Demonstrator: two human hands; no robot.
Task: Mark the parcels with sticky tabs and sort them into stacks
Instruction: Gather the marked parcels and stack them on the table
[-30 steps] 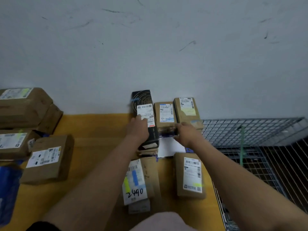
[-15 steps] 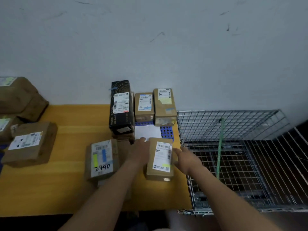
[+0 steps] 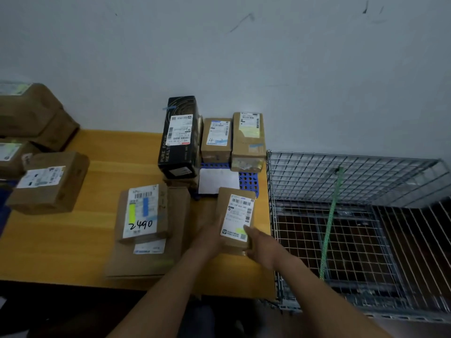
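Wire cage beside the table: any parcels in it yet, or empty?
Empty of parcels where visible: the wire cage shows only its mesh floor and a green cord; its right end is out of frame.

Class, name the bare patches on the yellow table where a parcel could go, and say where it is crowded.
Bare: the table between the left parcel and the parcel marked 2490, back to the wall. Crowded: from the black box to the wire cage, where the left hand and right hand hold a small parcel.
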